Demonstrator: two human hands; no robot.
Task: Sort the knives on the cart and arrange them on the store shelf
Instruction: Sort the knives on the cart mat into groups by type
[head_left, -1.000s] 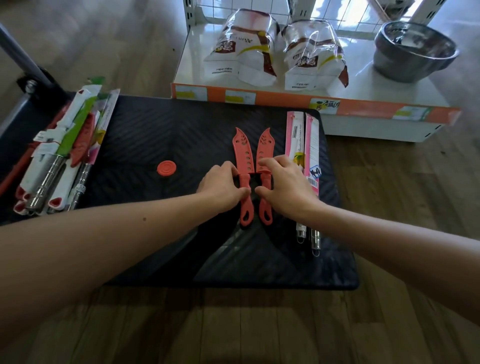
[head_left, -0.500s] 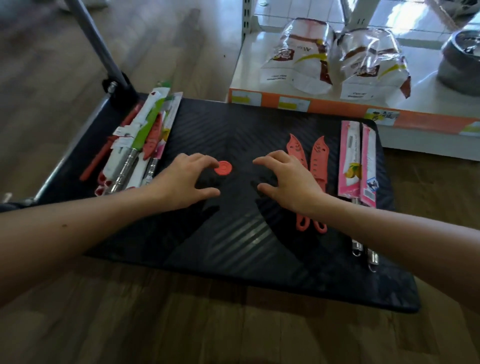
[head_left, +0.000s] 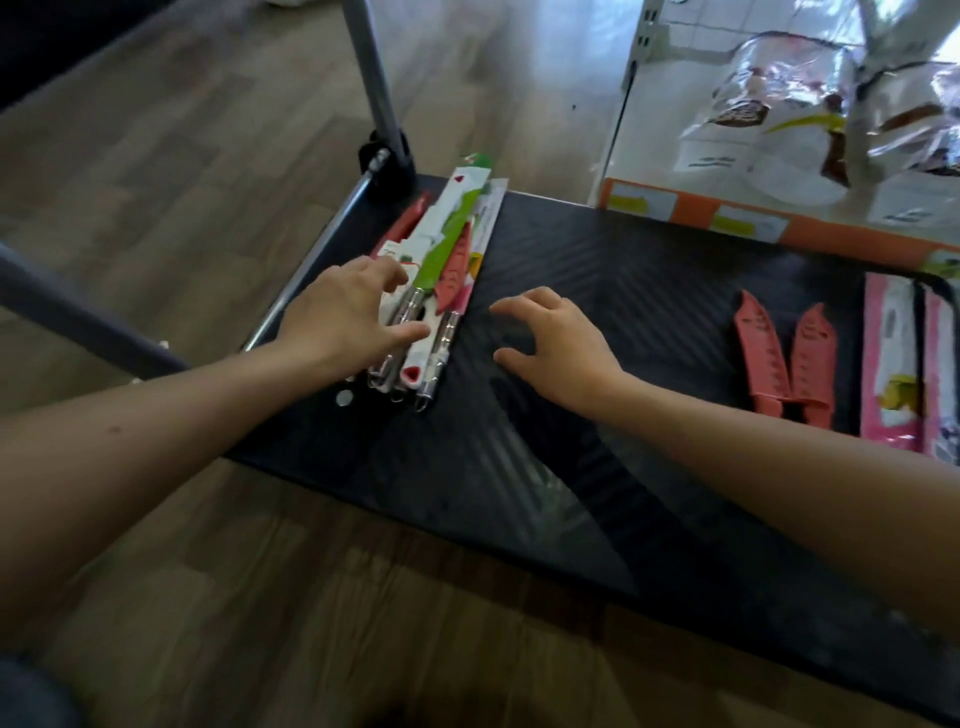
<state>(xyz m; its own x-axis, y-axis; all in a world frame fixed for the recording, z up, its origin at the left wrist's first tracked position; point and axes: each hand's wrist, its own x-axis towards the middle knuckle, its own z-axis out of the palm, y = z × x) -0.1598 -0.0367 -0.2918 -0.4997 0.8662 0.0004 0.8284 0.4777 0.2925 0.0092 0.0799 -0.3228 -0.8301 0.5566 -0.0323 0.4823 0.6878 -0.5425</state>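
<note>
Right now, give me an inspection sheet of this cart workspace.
Surface: black ribbed cart deck.
Job's things: mixed knife pile at left; two red sheathed knives side by side at right; pink packaged knives beyond them.
Clutter: nothing seen.
Hands: left hand spread over the pile; right hand hovers above the deck, holding nothing.
Cables: nothing seen.
Surroundings: wooden floor, cart handle post, store shelf with bagged goods.

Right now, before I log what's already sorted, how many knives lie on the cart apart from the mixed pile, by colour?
Coral-red plastic-sheathed knives: 2
Pink card-packaged knives: 2
Total: 4
The mixed pile by the left hand overlaps too much to count.
</note>
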